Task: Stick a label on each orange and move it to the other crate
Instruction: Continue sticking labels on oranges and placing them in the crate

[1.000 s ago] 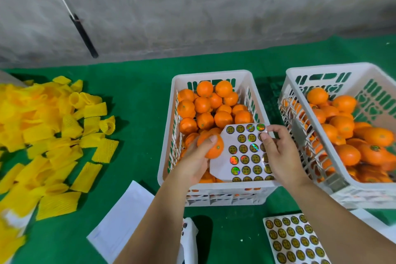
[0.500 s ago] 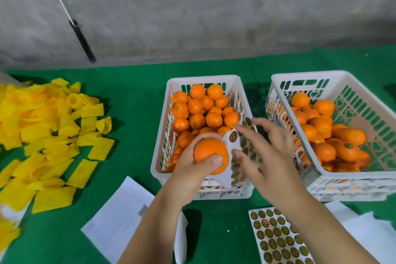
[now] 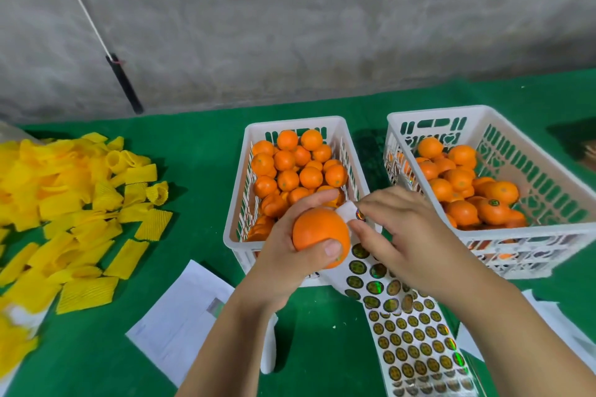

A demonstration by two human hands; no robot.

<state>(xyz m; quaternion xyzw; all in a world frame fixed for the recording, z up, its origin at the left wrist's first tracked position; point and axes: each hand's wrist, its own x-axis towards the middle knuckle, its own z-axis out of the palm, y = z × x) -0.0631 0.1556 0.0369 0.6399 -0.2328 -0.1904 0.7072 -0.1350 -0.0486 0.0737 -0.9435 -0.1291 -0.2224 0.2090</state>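
**Fingers meet at the orange's right side**

Right-hand fingers (image 3: 361, 229) reach left, tips touching the orange (image 3: 317, 230); whether they pinch a label I cannot tell. Left hand (image 3: 290, 255) grips the orange, sticker sheet (image 3: 403, 316) behind it, above the near crate (image 3: 235, 235). The labelled crate (image 3: 532, 235) lies right, nearer the right hand (image 3: 416, 242).

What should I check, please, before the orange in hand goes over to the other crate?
1. Left hand grips the orange: ok.
2. Right hand at the sticker sheet: ok.
3. Label stuck on that orange: cannot tell.
4. Right crate has room: ok.
5. Spare sticker sheet within reach: ok.
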